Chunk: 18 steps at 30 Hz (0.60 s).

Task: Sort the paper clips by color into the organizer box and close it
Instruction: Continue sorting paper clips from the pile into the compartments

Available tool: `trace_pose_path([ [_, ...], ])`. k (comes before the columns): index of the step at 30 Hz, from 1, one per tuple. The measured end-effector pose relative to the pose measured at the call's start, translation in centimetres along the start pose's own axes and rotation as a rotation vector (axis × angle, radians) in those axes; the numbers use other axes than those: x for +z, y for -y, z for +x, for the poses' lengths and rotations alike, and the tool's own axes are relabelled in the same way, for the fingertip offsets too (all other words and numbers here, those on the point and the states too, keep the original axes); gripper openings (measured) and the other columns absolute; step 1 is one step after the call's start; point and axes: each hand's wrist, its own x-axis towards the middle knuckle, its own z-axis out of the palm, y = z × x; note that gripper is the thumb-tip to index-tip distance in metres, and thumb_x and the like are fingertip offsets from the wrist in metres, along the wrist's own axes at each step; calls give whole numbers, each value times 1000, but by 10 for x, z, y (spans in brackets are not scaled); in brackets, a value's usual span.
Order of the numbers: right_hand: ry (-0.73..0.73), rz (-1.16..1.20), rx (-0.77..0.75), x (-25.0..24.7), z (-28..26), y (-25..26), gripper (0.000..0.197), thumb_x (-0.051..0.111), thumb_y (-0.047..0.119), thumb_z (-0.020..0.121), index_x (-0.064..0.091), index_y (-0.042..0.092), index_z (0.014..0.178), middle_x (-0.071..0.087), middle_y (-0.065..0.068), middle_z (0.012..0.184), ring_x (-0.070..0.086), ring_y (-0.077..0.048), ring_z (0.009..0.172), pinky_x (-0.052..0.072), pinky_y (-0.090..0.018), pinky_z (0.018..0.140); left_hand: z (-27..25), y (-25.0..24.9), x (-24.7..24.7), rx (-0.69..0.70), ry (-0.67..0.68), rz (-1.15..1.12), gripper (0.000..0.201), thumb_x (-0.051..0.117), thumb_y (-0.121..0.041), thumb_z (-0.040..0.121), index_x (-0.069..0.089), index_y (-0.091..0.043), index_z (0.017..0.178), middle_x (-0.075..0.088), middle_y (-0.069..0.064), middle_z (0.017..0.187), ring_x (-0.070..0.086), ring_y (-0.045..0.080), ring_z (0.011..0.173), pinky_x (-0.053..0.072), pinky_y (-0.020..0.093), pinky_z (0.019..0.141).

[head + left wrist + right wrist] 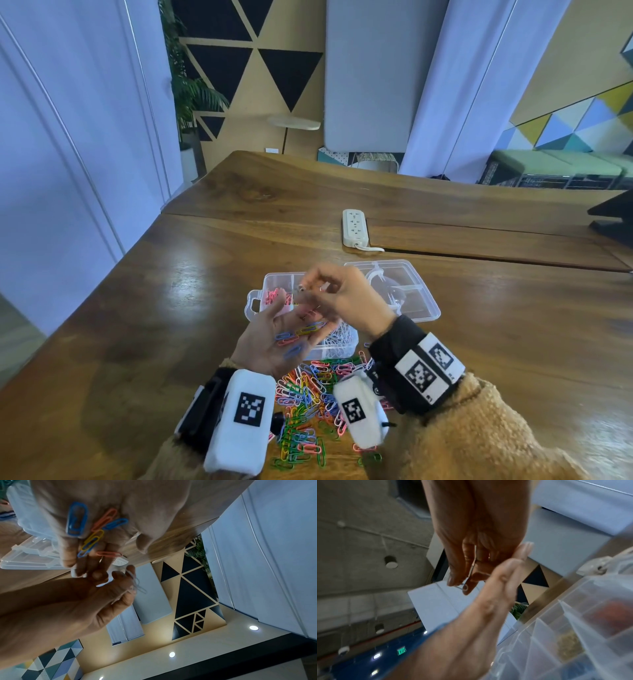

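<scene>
My left hand (297, 325) lies palm up over the near side of the clear organizer box (255, 305). It carries several loose paper clips (77, 519) in blue, orange and yellow on its straight fingers. Just above its fingertips, my right hand (310, 287) pinches a single white paper clip (137, 584), seen from the right wrist as a thin wire loop (464, 586). One compartment holds pink clips (274, 295), another white clips (339, 337). A mixed pile of coloured clips (305, 397) lies on the table between my wrists.
The box's hinged lid (411, 284) lies open flat to the right. A white power strip (354, 228) sits farther back on the wooden table (171, 308). A dark object (613, 216) stands at the right edge.
</scene>
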Motion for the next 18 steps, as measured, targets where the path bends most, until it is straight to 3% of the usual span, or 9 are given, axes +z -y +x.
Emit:
trace_pose_path([
  [2, 7, 136, 66, -1, -1, 2, 12, 66, 5, 82, 60, 14, 77, 62, -25, 81, 59, -27, 61, 54, -47, 52, -4, 1, 4, 21, -10, -58, 66, 41, -46, 98, 70, 14, 91, 67, 29, 104, 68, 41, 95, 48, 57, 84],
  [5, 1, 118, 4, -8, -1, 6, 13, 66, -2, 79, 62, 11, 77, 67, -7, 66, 59, -12, 48, 50, -21, 43, -3, -4, 1, 41, -73, -55, 68, 39, -44, 98, 71, 14, 83, 68, 31, 98, 69, 41, 88, 53, 54, 76],
  [7, -27, 51, -28, -17, -1, 7, 12, 67, -5, 77, 62, 5, 77, 66, 2, 60, 57, -4, 45, 43, -13, 44, -5, -11, -2, 54, -76, -83, 67, 35, -41, 100, 72, 12, 79, 69, 29, 94, 70, 41, 84, 57, 48, 71],
  [8, -40, -11, -25, -21, -2, 6, 10, 67, -5, 77, 62, 4, 78, 66, 0, 60, 57, -3, 45, 42, -12, 44, -6, -15, -5, 70, -83, -122, 66, 34, -39, 100, 72, 12, 82, 69, 28, 96, 70, 40, 86, 59, 46, 71],
  [12, -49, -304, 46, -34, -5, -11, 3, 67, 2, 79, 65, 2, 81, 66, -14, 69, 57, -13, 52, 47, -16, 51, -9, -33, -23, 150, -36, -205, 56, 30, -34, 100, 56, 10, 122, 54, 24, 132, 56, 37, 119, 52, 44, 92],
  [15, -25, -498, 99, -37, -6, -22, 4, 61, 1, 85, 65, 3, 84, 65, -6, 68, 58, -8, 55, 52, -15, 62, -13, -39, -25, 186, -35, -209, 52, 34, -30, 97, 57, 9, 122, 54, 23, 133, 56, 36, 119, 51, 45, 94],
  [18, 39, -682, 88, -37, -3, -25, 18, 55, -5, 85, 69, 5, 88, 68, -6, 76, 63, -13, 68, 53, -23, 76, -16, -38, -23, 179, -49, -205, 59, 25, -37, 101, 55, 9, 123, 55, 24, 132, 57, 37, 118, 48, 46, 94],
])
